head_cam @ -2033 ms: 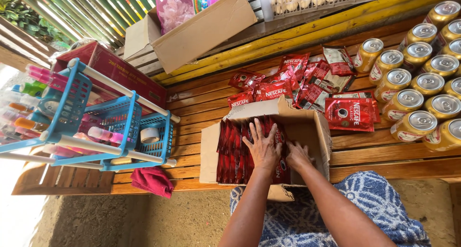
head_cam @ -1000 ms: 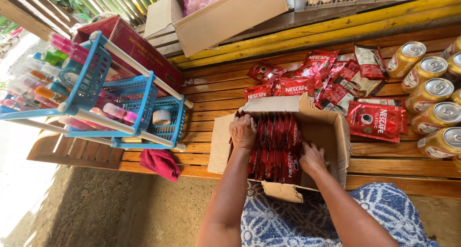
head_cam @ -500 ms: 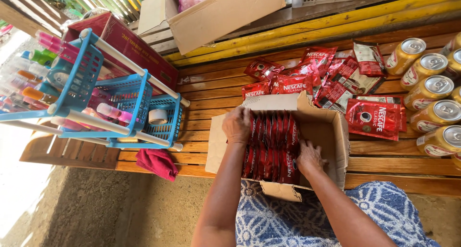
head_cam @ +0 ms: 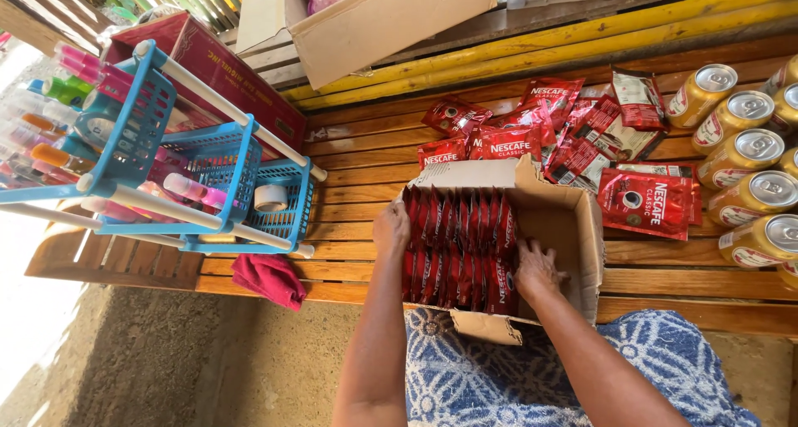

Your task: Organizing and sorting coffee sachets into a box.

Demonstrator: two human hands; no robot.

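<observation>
Change since earlier: both hands had drawn apart, from the top of the sachet stack to its two flanks, the left hand sliding to the box's 9 o'clock wall.
Left hand: the left hand [head_cam: 391, 225] lay flat with fingers extended against the 9 o'clock end of the rows of red foil sachets [head_cam: 460, 246], pressing rather than gripping.
Right hand: the right hand [head_cam: 538, 269] rested spread and loose at the 3 o'clock end of the same rows, holding nothing.
Box: the open brown cardboard box [head_cam: 573, 228] sat on the slatted wooden bench [head_cam: 357, 174], at 6 o'clock in view, just above the person's blue patterned lap.
Progress: by my judgement roughly two thirds of the box was filled; a bare gap remained at its 3 o'clock side.
Packed count: two rows stood upright; too tightly overlapped to count exactly.
Loose count: about ten loose red sachets [head_cam: 647, 203] lay heaped at 1 o'clock, outside the box.
Cans: seven gold metal cans [head_cam: 751, 193] showed at 3 o'clock, some cut by the frame.
Other: one blue plastic rack [head_cam: 208, 165] with bottles at 9 o'clock; one red cloth [head_cam: 270, 277] beneath it.
</observation>
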